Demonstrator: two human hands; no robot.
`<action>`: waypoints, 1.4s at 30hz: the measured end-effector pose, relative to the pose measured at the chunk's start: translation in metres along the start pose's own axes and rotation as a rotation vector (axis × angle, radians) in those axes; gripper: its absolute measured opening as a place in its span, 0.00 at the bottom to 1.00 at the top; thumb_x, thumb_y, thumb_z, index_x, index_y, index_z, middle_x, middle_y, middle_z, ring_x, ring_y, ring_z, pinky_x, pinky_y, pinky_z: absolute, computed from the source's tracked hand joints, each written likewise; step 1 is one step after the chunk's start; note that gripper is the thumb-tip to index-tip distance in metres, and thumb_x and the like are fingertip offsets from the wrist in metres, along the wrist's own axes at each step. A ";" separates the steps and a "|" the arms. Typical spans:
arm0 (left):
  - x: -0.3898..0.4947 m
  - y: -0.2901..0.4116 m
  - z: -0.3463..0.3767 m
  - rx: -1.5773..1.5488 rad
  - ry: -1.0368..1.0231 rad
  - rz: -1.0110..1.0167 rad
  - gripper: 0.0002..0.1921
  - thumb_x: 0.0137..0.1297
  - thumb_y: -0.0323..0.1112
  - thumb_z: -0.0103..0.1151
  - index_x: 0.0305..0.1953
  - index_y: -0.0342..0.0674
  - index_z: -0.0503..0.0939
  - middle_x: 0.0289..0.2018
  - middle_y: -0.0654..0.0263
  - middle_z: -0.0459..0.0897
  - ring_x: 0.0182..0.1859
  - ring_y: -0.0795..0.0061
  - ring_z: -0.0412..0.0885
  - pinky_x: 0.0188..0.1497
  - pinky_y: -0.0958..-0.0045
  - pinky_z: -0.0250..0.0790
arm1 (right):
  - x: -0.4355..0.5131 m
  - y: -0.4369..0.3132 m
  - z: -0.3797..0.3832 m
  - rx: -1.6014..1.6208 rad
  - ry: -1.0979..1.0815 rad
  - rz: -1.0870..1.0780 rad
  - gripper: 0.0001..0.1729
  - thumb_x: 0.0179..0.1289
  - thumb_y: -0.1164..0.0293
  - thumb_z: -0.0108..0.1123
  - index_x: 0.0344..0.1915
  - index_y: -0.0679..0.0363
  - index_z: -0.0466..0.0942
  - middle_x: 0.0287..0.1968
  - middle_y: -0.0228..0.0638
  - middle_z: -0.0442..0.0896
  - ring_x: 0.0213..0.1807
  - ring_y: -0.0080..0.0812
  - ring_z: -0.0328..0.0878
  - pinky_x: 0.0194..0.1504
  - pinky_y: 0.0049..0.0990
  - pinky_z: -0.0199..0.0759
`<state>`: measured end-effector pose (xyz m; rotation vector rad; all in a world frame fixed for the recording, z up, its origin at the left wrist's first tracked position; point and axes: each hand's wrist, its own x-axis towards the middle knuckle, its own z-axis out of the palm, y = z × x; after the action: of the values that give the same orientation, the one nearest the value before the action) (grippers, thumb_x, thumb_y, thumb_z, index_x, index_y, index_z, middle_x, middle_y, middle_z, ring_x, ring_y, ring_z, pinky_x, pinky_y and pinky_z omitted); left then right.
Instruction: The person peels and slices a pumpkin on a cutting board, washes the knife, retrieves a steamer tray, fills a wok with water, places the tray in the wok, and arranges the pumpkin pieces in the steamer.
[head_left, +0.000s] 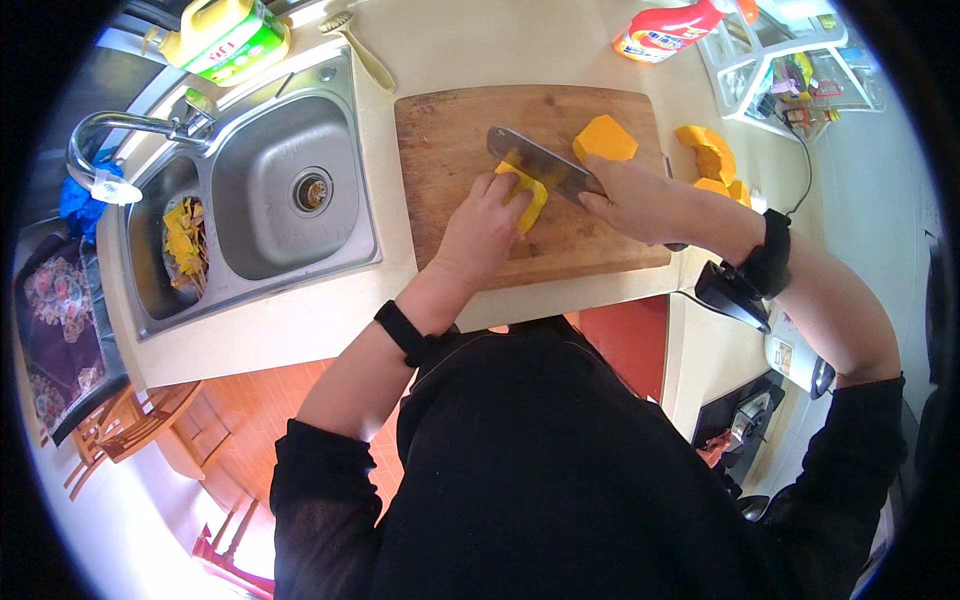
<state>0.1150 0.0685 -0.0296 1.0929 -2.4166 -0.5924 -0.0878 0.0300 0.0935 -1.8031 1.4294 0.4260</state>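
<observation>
My right hand (634, 196) grips a cleaver (541, 161) with a broad dark blade that slants up to the left over the wooden cutting board (450, 142). The blade lies against the far side of a yellow pumpkin piece (534, 216); whether it has cut in, I cannot tell. My left hand (484, 217) holds that piece down on the board, its fingers bent over the top close to the blade. A larger orange pumpkin chunk (604, 138) rests on the board just beyond my right hand.
More pumpkin pieces (709, 154) lie on the counter right of the board. Left is a steel double sink (289, 187), its smaller basin holding yellow peelings (185, 244). A brush (364, 52), a yellow jug (225, 41), a red spray bottle (667, 31) and a white rack (787, 67) stand around.
</observation>
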 end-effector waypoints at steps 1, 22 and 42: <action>0.000 -0.001 -0.001 -0.022 0.001 -0.011 0.26 0.44 0.28 0.67 0.50 0.38 0.74 0.52 0.57 0.71 0.55 0.57 0.68 0.58 0.66 0.66 | 0.007 0.002 0.004 -0.012 0.007 0.035 0.16 0.69 0.64 0.49 0.45 0.66 0.66 0.36 0.56 0.79 0.40 0.53 0.78 0.42 0.42 0.71; -0.008 0.001 -0.004 -0.012 0.037 0.049 0.24 0.48 0.29 0.66 0.50 0.38 0.75 0.52 0.55 0.72 0.57 0.55 0.68 0.62 0.65 0.63 | 0.000 0.014 0.039 0.054 0.325 -0.124 0.14 0.62 0.69 0.51 0.43 0.67 0.68 0.30 0.55 0.80 0.35 0.55 0.78 0.37 0.45 0.71; -0.002 -0.003 0.000 -0.137 0.080 -0.074 0.21 0.46 0.25 0.64 0.46 0.38 0.75 0.51 0.59 0.74 0.54 0.59 0.72 0.57 0.68 0.69 | 0.059 0.001 0.065 -0.036 0.253 -0.015 0.12 0.65 0.69 0.48 0.40 0.68 0.71 0.32 0.56 0.81 0.37 0.57 0.80 0.39 0.49 0.74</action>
<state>0.1175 0.0681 -0.0316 1.1307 -2.2403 -0.7134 -0.0574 0.0392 0.0114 -1.9491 1.5858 0.2228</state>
